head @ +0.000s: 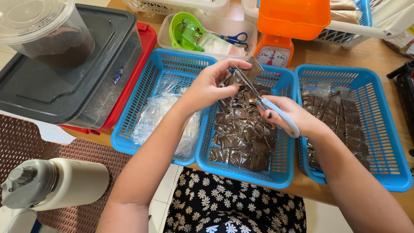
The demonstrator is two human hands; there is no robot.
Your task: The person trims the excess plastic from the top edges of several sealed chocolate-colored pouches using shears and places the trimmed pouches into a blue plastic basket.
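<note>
Left hand [211, 84] pinches a sachet [252, 69], right hand [286, 114] grips scissors [258, 97] cutting it above middle basket [207, 142]; cut pile there, more right of it.

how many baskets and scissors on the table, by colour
Blue baskets: 3, left, middle, right
White baskets: 2, top middle, top right
Light-blue-handled scissors: 1, in the right hand, cutting a packet held by the left hand
Dark-blue-handled scissors: 1, in the clear tub
Total: 7
</note>
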